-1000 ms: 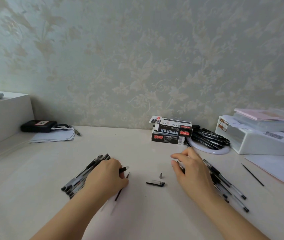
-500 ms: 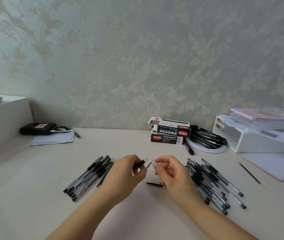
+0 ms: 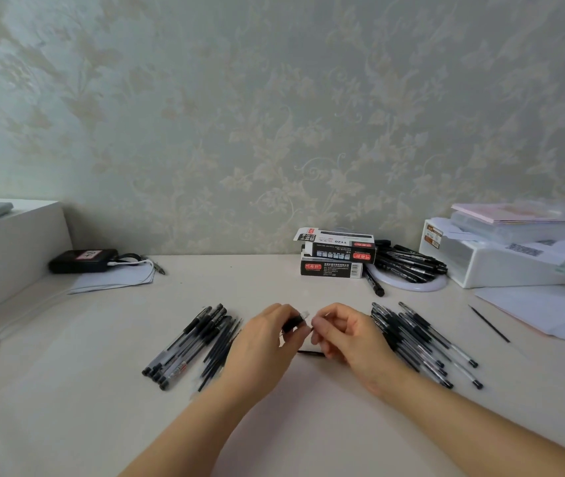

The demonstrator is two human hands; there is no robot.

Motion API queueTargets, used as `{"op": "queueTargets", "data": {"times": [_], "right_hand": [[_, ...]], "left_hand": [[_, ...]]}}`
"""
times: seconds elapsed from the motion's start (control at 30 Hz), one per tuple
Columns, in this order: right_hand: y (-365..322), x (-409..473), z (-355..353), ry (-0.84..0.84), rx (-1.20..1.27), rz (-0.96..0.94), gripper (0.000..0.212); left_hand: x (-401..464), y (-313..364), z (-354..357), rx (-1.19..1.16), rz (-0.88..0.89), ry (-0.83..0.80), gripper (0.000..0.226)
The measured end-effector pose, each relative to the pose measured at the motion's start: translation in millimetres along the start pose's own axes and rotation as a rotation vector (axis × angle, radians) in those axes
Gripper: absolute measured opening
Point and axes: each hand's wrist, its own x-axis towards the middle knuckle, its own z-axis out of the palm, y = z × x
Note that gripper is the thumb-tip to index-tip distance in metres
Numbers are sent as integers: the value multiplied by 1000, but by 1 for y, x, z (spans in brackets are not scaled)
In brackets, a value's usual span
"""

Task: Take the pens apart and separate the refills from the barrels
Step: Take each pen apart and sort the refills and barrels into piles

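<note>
Left hand (image 3: 263, 342) grips black-and-clear plastic pen barrel (image 3: 295, 321); right hand (image 3: 350, 335), fingers curled, pinches its tip; pile of black pens (image 3: 422, 342) at three o'clock.

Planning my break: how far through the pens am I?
Done: a pile of barrels and refills by the left hand. In hand: both hands hold one pen, the right hand at its tip. Left: the whole pens on the right.
</note>
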Motion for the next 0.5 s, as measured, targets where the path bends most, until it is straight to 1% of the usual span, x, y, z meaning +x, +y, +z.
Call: {"op": "queueTargets", "data": {"times": [0.13, 0.3, 0.4, 0.5], "right_hand": [[2, 4, -6, 152, 105, 10, 13], [5, 9, -9, 266, 227, 45, 18], [5, 13, -12, 347, 305, 61, 21], [4, 16, -17, 445, 365, 69, 23]], "left_hand": [[0, -2, 1, -43, 14, 37, 12], [-1, -10, 4, -17, 1, -53, 11], [1, -16, 4, -18, -38, -94, 16], [1, -19, 4, -13, -61, -112, 16]]}}
